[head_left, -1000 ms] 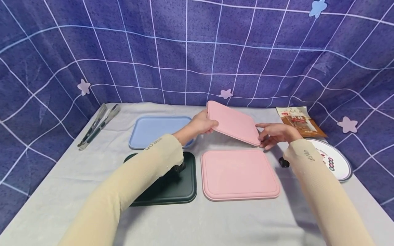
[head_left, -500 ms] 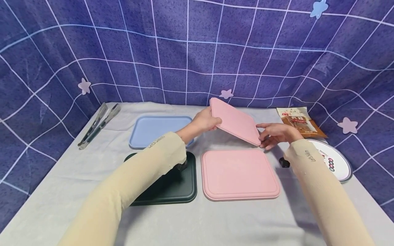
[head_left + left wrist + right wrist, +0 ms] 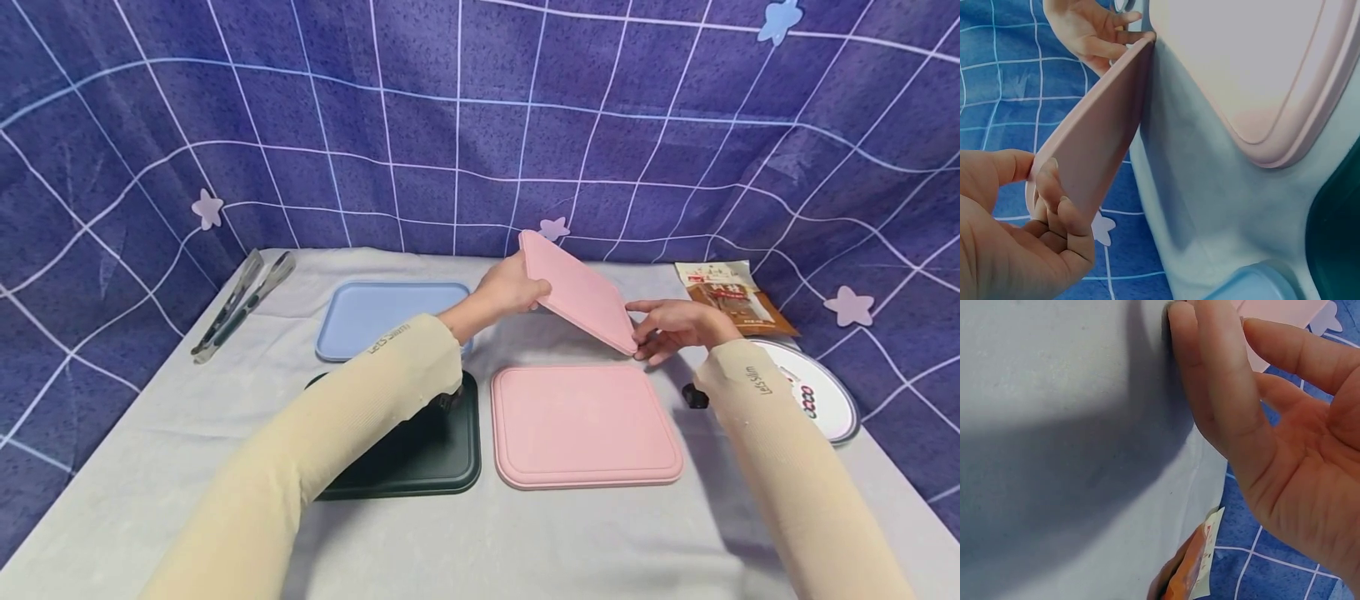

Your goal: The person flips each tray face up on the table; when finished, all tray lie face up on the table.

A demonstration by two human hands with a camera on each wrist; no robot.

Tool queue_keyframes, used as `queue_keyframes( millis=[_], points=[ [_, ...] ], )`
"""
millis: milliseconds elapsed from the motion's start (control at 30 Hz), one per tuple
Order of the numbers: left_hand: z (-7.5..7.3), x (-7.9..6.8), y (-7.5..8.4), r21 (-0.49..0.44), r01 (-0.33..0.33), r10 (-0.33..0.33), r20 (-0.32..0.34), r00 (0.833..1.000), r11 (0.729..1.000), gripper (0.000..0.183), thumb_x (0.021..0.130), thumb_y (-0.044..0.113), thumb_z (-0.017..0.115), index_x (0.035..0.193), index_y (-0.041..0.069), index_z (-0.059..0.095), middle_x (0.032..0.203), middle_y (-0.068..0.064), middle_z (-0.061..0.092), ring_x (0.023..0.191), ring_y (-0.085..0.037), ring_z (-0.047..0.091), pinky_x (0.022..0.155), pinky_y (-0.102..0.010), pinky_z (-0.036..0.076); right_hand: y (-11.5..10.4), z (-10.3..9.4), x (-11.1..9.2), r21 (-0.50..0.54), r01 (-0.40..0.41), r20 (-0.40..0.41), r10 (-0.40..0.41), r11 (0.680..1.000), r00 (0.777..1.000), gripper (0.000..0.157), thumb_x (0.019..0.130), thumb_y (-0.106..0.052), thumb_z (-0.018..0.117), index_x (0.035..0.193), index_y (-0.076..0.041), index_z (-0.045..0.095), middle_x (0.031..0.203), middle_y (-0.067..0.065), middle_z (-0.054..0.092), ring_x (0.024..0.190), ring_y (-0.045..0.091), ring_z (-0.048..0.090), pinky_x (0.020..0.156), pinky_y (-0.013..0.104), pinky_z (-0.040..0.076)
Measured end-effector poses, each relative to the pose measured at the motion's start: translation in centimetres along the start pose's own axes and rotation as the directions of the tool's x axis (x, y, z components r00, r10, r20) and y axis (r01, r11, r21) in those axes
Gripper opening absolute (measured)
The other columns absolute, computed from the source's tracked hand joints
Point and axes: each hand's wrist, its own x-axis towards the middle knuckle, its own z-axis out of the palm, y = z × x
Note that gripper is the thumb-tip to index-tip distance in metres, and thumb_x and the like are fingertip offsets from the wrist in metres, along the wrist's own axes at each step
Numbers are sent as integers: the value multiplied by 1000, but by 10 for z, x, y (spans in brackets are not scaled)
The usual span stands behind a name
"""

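A pink rectangular tray [image 3: 577,292] is held tilted above the back of the table, its left end higher than its right. My left hand [image 3: 512,287] grips the raised left end. In the left wrist view, the thumb of that left hand [image 3: 1029,231] is on one face of the tray [image 3: 1100,131] and curled fingers are on the other. My right hand [image 3: 671,329] holds the low right corner between thumb and curled fingers; in the right wrist view the right hand [image 3: 1260,419] partly hides it. A second pink tray [image 3: 585,425] lies flat in front.
A dark green tray [image 3: 442,475] lies left of the flat pink one, partly under my left sleeve. Behind it is a light blue tray [image 3: 375,312]. Tongs [image 3: 243,304] lie far left. A brown food packet [image 3: 735,304] and a white plate [image 3: 828,408] are at right.
My left hand has moved to the right and slightly up, tilting the tray more steeply. The right hand has stayed almost in place at the low corner.
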Motion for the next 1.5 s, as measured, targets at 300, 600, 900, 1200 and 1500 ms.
queue_keyframes(
  millis=[300, 600, 900, 1200, 1500],
  points=[
    [-1, 0, 7, 148, -9, 12, -17, 1000, 989, 17, 89, 20, 61, 104, 13, 63, 65, 5, 65, 58, -7, 61, 55, -22, 45, -23, 2, -13, -215, 34, -92, -55, 976, 994, 82, 97, -12, 56, 161, -5, 5, 101, 8, 68, 88, 23, 71, 79, 43, 60],
    [-1, -5, 13, 267, 61, -44, -69, 997, 962, 11, 89, 28, 61, 92, 18, 66, 70, 6, 72, 61, -9, 64, 58, -27, 45, -116, 38, -16, -394, 87, -178, -169, 915, 969, 72, 103, -28, 51, 161, -7, 14, 129, 33, 54, 97, 35, 69, 81, 47, 60],
    [5, -4, 19, 353, 87, -47, -121, 992, 932, 34, 90, 36, 66, 112, 11, 65, 108, -3, 69, 87, -20, 66, 72, -35, 53, -199, 76, -10, -497, 37, -188, -149, 867, 971, 75, 103, -34, 47, 162, -11, 7, 139, 34, 51, 117, 46, 63, 87, 49, 58],
    [1, -4, 19, 366, 71, -12, -160, 987, 928, 45, 91, 38, 66, 121, 6, 57, 120, -7, 61, 93, -24, 64, 80, -40, 55, -225, 92, -7, -613, -115, -252, -55, 782, 966, 57, 99, -38, 43, 143, -2, 44, 131, 28, 52, 104, 44, 68, 85, 47, 59],
    [4, -5, 24, 331, 104, -46, -177, 983, 938, 50, 89, 30, 64, 129, 3, 50, 118, -9, 65, 99, -24, 65, 84, -42, 54, -235, 94, -7, -742, -230, -306, -14, 629, 952, 46, 97, -37, 39, 110, -3, 66, 120, 14, 62, 97, 30, 71, 77, 37, 59]
  ],
)
